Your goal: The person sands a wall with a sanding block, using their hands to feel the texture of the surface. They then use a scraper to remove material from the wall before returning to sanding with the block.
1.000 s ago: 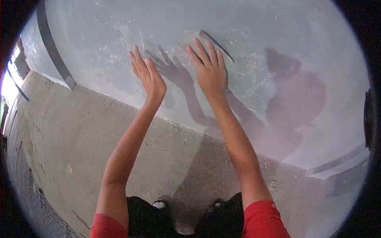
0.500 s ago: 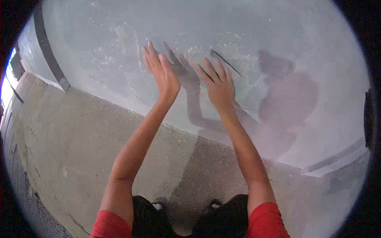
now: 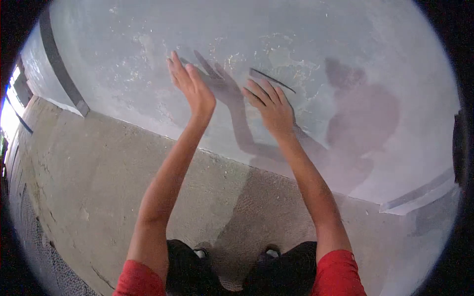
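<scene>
My left hand (image 3: 194,90) is raised in front of a grey wall (image 3: 276,24), fingers stretched out and nothing in it. Its dark shadow falls on the wall just to its right. My right hand (image 3: 271,108) has its fingers spread over the wall surface, also holding nothing. Right above its fingertips a thin dark strip (image 3: 272,78) slants down to the right on the wall. Whether the fingertips touch the strip cannot be told. Pale worn patches mark the wall around both hands.
A concrete floor (image 3: 108,172) runs along the wall's lower edge. Dark vertical bands stand at the wall's far left (image 3: 59,59) and lower right (image 3: 419,190). My dark-trousered legs and shoes show at the bottom. Bright light enters at the far left.
My left hand has shifted slightly left. The right hand has moved a little down, and the dark strip appears slightly further left and less steep in view.
</scene>
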Motion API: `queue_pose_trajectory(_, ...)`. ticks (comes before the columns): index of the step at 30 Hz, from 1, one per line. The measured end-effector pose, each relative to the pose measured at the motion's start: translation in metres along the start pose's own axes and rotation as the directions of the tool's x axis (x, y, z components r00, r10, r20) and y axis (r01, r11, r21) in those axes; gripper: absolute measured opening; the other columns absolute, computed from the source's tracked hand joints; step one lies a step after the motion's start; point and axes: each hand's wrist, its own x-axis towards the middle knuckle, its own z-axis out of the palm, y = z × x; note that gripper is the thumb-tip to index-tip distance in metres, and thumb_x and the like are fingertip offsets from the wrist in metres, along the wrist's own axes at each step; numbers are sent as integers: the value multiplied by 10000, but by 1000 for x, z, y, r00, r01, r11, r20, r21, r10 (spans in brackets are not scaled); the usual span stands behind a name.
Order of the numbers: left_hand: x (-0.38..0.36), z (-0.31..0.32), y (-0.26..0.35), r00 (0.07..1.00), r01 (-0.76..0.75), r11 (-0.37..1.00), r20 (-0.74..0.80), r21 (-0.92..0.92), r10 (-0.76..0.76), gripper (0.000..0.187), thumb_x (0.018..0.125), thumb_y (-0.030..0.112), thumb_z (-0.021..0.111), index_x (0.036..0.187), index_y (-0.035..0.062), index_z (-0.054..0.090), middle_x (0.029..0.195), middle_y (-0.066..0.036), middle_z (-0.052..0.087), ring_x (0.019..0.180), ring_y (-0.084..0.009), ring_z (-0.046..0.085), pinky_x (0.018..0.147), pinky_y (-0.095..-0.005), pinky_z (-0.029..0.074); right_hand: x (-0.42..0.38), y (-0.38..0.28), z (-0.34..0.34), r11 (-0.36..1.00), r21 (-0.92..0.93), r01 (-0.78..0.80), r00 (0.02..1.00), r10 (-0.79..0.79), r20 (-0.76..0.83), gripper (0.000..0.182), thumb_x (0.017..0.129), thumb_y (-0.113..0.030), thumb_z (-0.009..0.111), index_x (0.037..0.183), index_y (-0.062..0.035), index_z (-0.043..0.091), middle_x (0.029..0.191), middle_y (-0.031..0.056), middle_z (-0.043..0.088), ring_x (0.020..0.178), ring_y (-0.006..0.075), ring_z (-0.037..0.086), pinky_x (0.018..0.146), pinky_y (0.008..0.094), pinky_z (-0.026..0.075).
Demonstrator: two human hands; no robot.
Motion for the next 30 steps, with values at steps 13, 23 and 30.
queue_pose_trajectory(13, -7, -1, -3, 998, 55, 994, 22, -95, -53, 596, 984, 383, 229, 1438, 15, 110, 1487, -222, 107, 1378, -380, 37, 1102, -471, 76, 67, -45, 4, 982, 118, -145, 985, 155, -79, 490, 808, -172, 502, 1294, -234, 484, 1449, -72, 324, 1320, 186, 311, 1078, 380, 254)
queue_pose_trajectory(23, -4, -7, 2, 999, 47, 996, 2, -73, -47, 591, 984, 404, 211, 1441, 37, 133, 1486, -231, 94, 1377, -379, 40, 1096, -484, 85, 18, -15, -1, 998, -18, -53, 998, 52, -21, 518, 820, -192, 541, 1321, -292, 455, 1411, -101, 376, 1282, 167, 358, 1056, 361, 296)
queue_pose_trajectory(30, -29, 34, 23, 993, 97, 987, 77, -129, -87, 637, 978, 436, 189, 1441, 12, 81, 1496, -185, 108, 1378, -351, 92, 1113, -431, 100, -37, 17, -8, 996, -87, 8, 996, -1, 89, 510, 806, -178, 529, 1300, -291, 476, 1416, -106, 364, 1280, 169, 358, 1067, 356, 281)
